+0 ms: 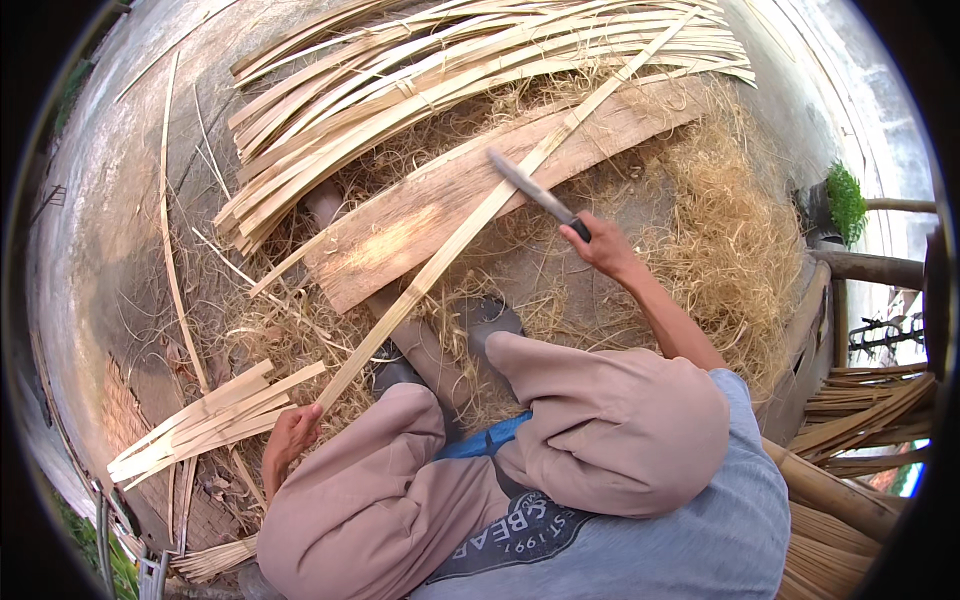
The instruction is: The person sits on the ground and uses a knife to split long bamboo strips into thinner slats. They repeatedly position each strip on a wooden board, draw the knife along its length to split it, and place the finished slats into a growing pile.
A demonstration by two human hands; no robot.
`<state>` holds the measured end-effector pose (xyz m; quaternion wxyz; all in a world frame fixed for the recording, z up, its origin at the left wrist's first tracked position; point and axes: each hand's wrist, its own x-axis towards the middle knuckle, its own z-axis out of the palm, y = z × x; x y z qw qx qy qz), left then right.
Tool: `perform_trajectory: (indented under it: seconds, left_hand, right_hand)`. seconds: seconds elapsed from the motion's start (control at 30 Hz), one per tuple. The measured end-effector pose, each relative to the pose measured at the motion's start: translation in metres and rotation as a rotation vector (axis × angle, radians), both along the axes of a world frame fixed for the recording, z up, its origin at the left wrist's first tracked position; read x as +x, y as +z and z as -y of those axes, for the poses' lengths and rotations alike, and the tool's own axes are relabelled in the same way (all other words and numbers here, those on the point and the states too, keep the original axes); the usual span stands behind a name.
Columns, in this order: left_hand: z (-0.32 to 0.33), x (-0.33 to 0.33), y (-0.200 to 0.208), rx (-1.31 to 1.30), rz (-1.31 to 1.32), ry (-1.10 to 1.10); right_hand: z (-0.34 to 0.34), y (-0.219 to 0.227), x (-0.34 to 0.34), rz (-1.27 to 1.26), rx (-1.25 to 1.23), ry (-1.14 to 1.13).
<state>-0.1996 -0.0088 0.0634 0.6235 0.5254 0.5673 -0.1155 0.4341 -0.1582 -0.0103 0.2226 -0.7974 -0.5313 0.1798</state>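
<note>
A long pale bamboo strip [450,247] runs slantwise from the lower left up to the far right. My left hand [293,432] is closed around its near end, beside my knee. In my right hand [602,247] is a knife [532,187] with a dark handle, its blade lying across the strip about midway along. Beneath the strip a wide wooden plank [400,232] slopes across the ground before me. Whether the blade's edge touches the strip or only hovers over it, I cannot tell.
Beyond the plank lies a big pile of split bamboo strips [330,125]. Curly shavings [735,235] heap up on the right. A smaller bundle of strips [215,415] rests left of my left hand. Bamboo poles [865,268] and a green plant [846,198] stand at the right edge.
</note>
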Motion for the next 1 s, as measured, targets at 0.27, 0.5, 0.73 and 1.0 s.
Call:
perform_trajectory:
  seconds: [0.27, 0.5, 0.73, 1.0]
  left_hand:
    - [0.002, 0.012, -0.004, 0.097, 0.003, 0.041]
    - [0.011, 0.164, -0.026, 1.004, -0.135, -0.387]
    - [0.004, 0.102, -0.029, 1.003, -0.09, -0.326]
    - [0.02, 0.007, -0.035, 0.9, -0.058, -0.217]
  right_hand:
    - [-0.022, 0.002, 0.02, -0.122, 0.055, -0.445]
    - [0.014, 0.014, -0.17, -0.061, 0.146, 0.23]
    - [-0.001, 0.016, -0.055, -0.113, 0.017, -0.231]
    - [-0.013, 0.001, 0.035, -0.208, 0.096, -0.662]
